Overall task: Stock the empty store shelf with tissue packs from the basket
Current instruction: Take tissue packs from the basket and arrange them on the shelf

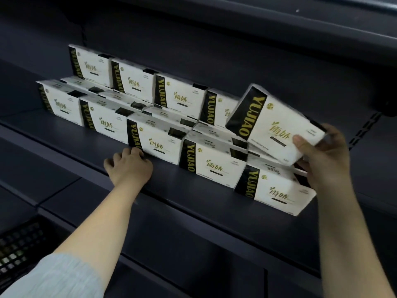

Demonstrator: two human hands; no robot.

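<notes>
While the right hand (322,153) pinches a tilted tissue pack (277,123) by its right end, thumb on the printed face and fingers curled behind, that pack hangs above the rightmost front pack (277,190) near the right end of the shelf (193,190). Toward the shelf's front edge, the left hand (129,166) rests with fingers curled, fingertips touching the lower left corner of the third front pack (156,143) and holding nothing. Behind the five-pack front row, a taller back row (137,80) stands against the rear edge. At the lower left shows a black basket (19,246).
</notes>
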